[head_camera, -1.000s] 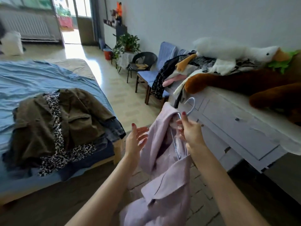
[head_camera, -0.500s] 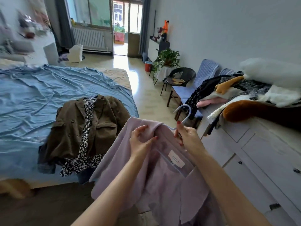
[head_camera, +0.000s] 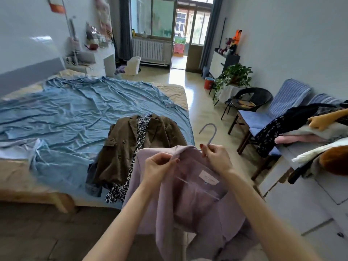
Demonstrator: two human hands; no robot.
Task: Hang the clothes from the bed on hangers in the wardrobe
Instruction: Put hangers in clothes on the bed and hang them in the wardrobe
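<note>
The right hand [head_camera: 216, 157] has its thumb and fingers curled and pinched around the neck of a pale blue hanger [head_camera: 211, 132], just under the hook, which curves up free above the knuckles. The left hand [head_camera: 160, 166] pinches the collar edge of a lilac jacket [head_camera: 188, 204] between thumb and bent fingers, just left of the hanger neck. The jacket hangs open between the 2 hands, lining toward the camera, a white label showing below the collar; part of the hanger's arm shows faintly inside the shoulder. Its lower cloth drapes down over the forearms.

Behind the hands, on the near edge of the bed [head_camera: 75, 119] with its crumpled blue sheet, lies a heap of clothes: a brown jacket [head_camera: 120, 147] spread open over a black-and-white patterned garment [head_camera: 139, 132], with dark blue denim [head_camera: 93, 185] beneath. To the right stands a white dresser [head_camera: 310, 194] piled with clothes and soft toys, and blue chairs [head_camera: 282, 110] beyond it.
</note>
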